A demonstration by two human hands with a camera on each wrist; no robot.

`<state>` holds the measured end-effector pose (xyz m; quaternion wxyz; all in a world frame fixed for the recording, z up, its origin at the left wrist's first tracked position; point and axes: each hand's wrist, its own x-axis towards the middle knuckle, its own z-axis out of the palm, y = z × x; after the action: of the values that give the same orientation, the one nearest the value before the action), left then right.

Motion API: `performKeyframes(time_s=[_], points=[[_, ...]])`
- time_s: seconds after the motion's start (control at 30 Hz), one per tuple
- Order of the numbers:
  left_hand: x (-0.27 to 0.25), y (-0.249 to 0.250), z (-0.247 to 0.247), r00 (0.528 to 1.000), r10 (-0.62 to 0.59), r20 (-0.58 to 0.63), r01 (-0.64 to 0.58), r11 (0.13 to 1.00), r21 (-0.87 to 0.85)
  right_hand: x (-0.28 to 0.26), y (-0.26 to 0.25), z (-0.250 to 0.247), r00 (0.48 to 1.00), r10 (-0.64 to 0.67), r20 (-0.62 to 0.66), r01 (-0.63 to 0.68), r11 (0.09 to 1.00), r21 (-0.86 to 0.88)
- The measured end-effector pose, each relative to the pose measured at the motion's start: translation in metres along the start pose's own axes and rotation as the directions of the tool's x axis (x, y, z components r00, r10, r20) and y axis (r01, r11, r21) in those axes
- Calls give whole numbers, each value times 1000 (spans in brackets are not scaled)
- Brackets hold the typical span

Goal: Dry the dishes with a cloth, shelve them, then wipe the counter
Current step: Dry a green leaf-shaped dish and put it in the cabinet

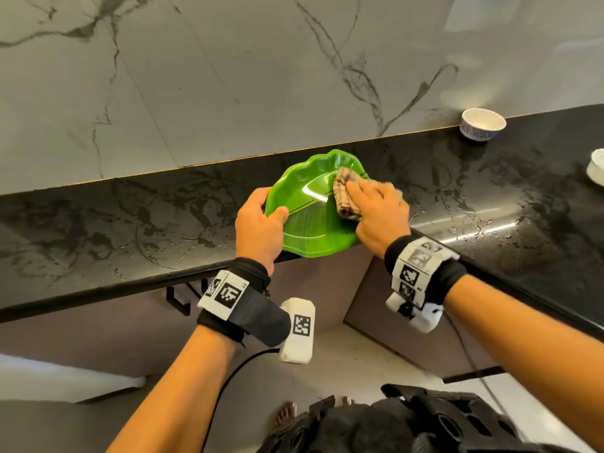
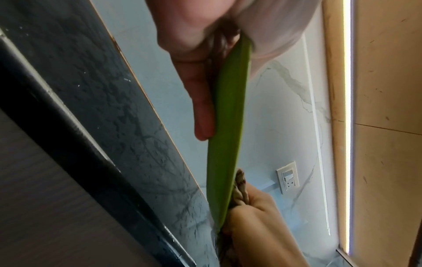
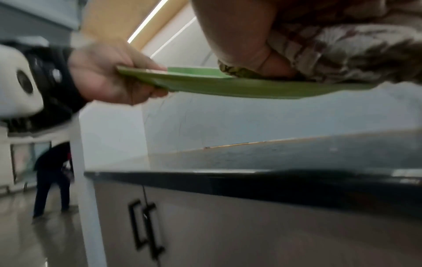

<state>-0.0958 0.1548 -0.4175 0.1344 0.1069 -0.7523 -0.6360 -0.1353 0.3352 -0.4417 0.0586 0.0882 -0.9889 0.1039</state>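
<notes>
A green leaf-shaped plate [image 1: 307,220] is held above the front edge of the black counter [image 1: 98,223]. My left hand [image 1: 260,223] grips its left rim, thumb on top and fingers underneath. My right hand [image 1: 379,210] holds a bunched brown-patterned cloth [image 1: 344,194] and presses it on the plate's right side. In the left wrist view the plate [image 2: 228,126] shows edge-on with my fingers [image 2: 200,101] under it. In the right wrist view the cloth [image 3: 342,50] lies on the plate [image 3: 228,86], and the left hand [image 3: 107,72] pinches the far rim.
A small white bowl with blue pattern [image 1: 482,124] stands at the back right of the counter, against the marble wall [image 1: 228,76]. Another white dish [image 1: 596,170] shows at the right edge. Water drops lie on the counter's right part [image 1: 474,220]. Cabinet doors with black handles [image 3: 146,225] are below.
</notes>
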Motion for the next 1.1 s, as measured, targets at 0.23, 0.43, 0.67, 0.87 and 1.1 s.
performKeyframes(time_s=[0.23,0.43,0.67,0.87,1.1], points=[[7,-8,6,999,8,-48,-4,997,78,-35,-20,7,991,-30,132,-21,929,369],[11,5,-10,981,195,12,-192,954,231,-30,-2,-60,978,157,139,-173,226,959],[8,65,-47,701,712,-35,-657,664,357,9,58,-106,813,562,-153,-48,327,944],[7,124,-55,310,946,91,-863,240,443,35,33,-176,948,72,-310,315,-63,947],[28,123,-53,573,812,-109,-683,547,484,9,27,-191,804,-150,-576,593,280,755]])
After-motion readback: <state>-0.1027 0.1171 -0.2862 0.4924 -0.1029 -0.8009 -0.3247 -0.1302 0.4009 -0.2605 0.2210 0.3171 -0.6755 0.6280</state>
